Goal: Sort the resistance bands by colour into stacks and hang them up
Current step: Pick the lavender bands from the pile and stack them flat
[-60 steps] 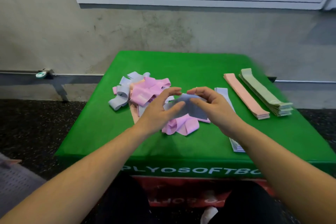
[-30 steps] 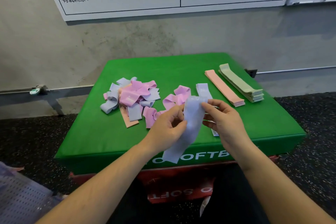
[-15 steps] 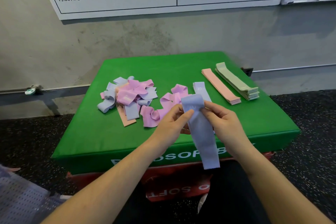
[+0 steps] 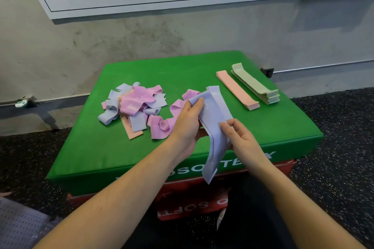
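on the green box, a loose heap of mixed bands lies at 9 o'clock. the left hand pinches the top of a lavender band at centre; the right hand pinches its middle, the tail hanging at 6 o'clock. the pink stack and green stack lie at 2 o'clock.

Centre frame: left hand and right hand pinch a lavender band over the green bench. Pink stack and green stack lie right of centre.
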`<state>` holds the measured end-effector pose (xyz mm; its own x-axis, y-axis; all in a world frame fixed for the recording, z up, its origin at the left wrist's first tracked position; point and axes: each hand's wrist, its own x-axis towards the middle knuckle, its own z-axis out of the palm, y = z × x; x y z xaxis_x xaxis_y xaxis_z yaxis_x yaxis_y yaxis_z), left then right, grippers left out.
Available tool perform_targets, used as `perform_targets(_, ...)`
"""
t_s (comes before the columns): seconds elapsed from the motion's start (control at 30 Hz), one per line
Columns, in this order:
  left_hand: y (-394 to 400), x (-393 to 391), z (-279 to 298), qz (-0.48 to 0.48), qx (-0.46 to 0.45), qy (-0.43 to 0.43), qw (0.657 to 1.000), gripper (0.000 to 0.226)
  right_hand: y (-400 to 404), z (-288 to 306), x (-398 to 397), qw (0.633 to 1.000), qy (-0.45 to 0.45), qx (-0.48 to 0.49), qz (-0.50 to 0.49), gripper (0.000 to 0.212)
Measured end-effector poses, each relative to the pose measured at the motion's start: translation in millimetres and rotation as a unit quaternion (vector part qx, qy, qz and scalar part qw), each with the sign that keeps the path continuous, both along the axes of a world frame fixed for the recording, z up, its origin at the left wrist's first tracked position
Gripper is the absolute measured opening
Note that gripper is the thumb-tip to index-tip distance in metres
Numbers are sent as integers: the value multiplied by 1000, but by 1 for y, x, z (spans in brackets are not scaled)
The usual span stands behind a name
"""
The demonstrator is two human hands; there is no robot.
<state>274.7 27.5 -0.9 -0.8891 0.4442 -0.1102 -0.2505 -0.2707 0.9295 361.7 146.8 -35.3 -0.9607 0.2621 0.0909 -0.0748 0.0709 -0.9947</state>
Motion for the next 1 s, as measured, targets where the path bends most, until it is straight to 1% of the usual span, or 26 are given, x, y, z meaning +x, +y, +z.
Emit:
perform_targets(0.03, 3, -3, 3, 2, 4, 0, 1000, 18, 2, -2, 2, 1000, -10, 9, 9, 42)
perform_targets(0.07, 5, -7, 6, 5, 10, 0, 1000, 20, 4, -4, 4, 1000, -18, 15, 15, 42)
perform_targets(0.13, 10, -13, 13, 9, 22, -2, 1000, 22, 9, -10, 6, 999, -31, 23, 16, 37)
perform_targets(0.23, 20, -26, 17, 15, 30, 1, 999, 21, 15, -18, 4, 998, -37, 47, 7, 37)
perform_targets(0.27, 22, -30, 17, 19, 41, -15, 999, 23, 17, -19, 3, 998, -38, 54, 1, 38)
perform_targets(0.37, 29, -42, 22, 36, 93, -109, 989, 41, 23, -25, 2, 995, -54, 86, -4, 38)
perform_targets(0.4, 32, -46, 24, 43, 104, -124, 986, 41, 25, -28, 3, 993, -56, 103, -4, 38)
perform_targets(0.53, 44, -66, 28, 74, 126, -138, 980, 17, 37, -44, 3, 984, -78, 161, -11, 45)
perform_targets(0.6, 48, -76, 26, 80, 118, -142, 980, 16, 43, -53, 4, 980, -87, 179, -24, 47)
perform_targets(0.63, 50, -81, 23, 86, 107, -141, 981, 20, 45, -57, 5, 980, -87, 174, -39, 45)
perform_targets(0.7, 55, -89, 17, 105, 80, -139, 981, 29, 49, -59, 5, 984, -83, 144, -62, 34)
perform_targets(0.8, 64, -104, 9, 131, 39, -137, 981, 34, 54, -61, 4, 988, -79, 119, -51, 4)
perform_targets(0.93, 78, -126, -1, 149, 21, -147, 978, 29, 64, -68, 8, 997, -54, 56, -26, 32)
perform_targets(1.0, 85, -136, -7, 143, 9, -150, 978, 47, 71, -67, 10, 998, -39, 42, -16, 32)
